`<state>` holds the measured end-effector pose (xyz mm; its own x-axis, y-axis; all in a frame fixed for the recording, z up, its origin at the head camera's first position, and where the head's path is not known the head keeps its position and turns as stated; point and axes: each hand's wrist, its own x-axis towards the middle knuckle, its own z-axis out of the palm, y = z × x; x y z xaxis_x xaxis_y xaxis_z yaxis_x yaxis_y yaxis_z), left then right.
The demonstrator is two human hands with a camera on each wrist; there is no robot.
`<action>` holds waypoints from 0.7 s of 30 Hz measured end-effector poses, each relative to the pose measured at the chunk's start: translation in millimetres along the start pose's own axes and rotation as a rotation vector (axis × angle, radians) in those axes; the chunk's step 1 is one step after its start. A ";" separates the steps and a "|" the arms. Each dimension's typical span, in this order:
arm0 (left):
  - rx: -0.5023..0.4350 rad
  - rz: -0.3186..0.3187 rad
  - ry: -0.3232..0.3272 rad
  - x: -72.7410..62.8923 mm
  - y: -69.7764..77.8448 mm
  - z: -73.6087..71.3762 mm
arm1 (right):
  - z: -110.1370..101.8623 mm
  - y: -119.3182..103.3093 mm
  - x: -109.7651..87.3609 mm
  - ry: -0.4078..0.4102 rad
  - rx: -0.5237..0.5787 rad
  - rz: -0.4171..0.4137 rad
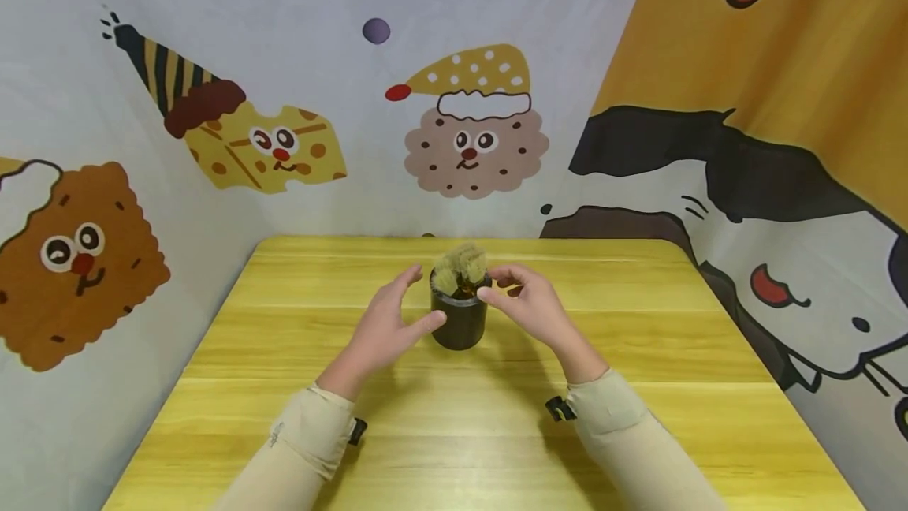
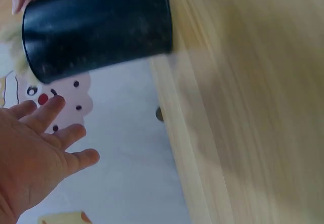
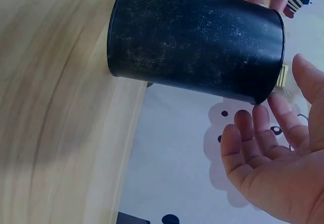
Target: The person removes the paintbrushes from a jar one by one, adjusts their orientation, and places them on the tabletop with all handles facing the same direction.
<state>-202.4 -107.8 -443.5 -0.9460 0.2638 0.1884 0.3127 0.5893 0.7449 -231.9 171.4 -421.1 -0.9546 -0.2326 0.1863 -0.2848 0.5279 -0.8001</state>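
Note:
A black cylindrical pot stands upright on the table, with a fuzzy yellowish-green, cactus-like plant showing above its rim. To the left of the pot, my left hand is spread, its thumb apart from the fingers; in the left wrist view a gap separates these fingers from the pot. My right hand is at the pot's right upper edge. Seen from the right wrist, its fingers are loosely bent, with fingertips at the rim; whether they press on it I cannot tell. The soil is mostly hidden.
The pot stands toward the back of a wood-grain table. Behind and beside it hangs a cloth printed with cartoon figures. Both forearms come in from the front in beige sleeves, with a small black device at each wrist.

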 end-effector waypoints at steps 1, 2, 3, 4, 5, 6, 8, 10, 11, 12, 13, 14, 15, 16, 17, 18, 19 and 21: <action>-0.012 0.001 0.003 2.5 2.5 2.4 | 1.0 -1.0 1.8 0.004 -0.007 -0.007; -0.022 -0.006 0.006 4.7 5.0 4.9 | 2.0 -1.8 3.5 0.007 -0.013 -0.015; -0.034 -0.009 0.010 6.8 7.3 7.1 | 3.0 -2.8 4.8 0.010 -0.022 -0.021; -0.043 -0.012 0.016 8.4 9.6 9.2 | 4.0 -3.7 6.0 0.014 -0.032 -0.025; -0.054 -0.018 0.022 9.7 11.7 11.2 | 4.8 -4.5 7.1 0.020 -0.035 -0.025; -0.063 -0.026 0.029 10.9 13.4 13.0 | 5.8 -4.9 8.3 0.027 -0.046 -0.028; -0.076 -0.040 0.047 13.0 15.9 16.5 | 7.3 -6.4 10.1 0.037 -0.063 -0.033; -0.081 -0.049 0.065 14.7 17.1 19.7 | 8.4 -7.9 11.4 0.044 -0.080 -0.035; -0.081 -0.052 0.073 15.5 17.1 21.2 | 8.9 -8.6 12.1 0.046 -0.087 -0.034; -0.079 -0.055 0.079 16.3 17.2 22.5 | 9.2 -9.3 12.2 0.049 -0.096 -0.035; -0.078 -0.056 0.083 17.0 17.1 23.6 | 9.4 -10.3 12.3 0.048 -0.098 -0.033; -0.079 -0.059 0.085 17.6 16.8 24.7 | 9.7 -11.2 12.5 0.048 -0.101 -0.032; -0.078 -0.065 0.085 18.2 16.6 25.8 | 9.9 -11.5 12.7 0.047 -0.103 -0.028; -0.080 -0.069 0.086 18.7 16.1 26.9 | 10.3 -11.7 12.9 0.046 -0.106 -0.026; -0.085 -0.074 0.084 18.9 15.7 27.8 | 10.8 -12.1 13.1 0.046 -0.110 -0.025; -0.087 -0.078 0.083 19.2 14.9 28.8 | 11.4 -12.0 13.3 0.048 -0.113 -0.026; -0.089 -0.081 0.082 19.6 14.1 29.9 | 11.8 -11.8 13.7 0.049 -0.111 -0.028; -0.093 -0.085 0.084 20.5 12.8 31.9 | 12.4 -11.2 14.2 0.053 -0.112 -0.045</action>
<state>-215.1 -70.5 -450.5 -0.9739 0.1485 0.1718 0.2251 0.5330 0.8156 -241.2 152.0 -416.6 -0.9431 -0.2163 0.2525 -0.3325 0.6062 -0.7225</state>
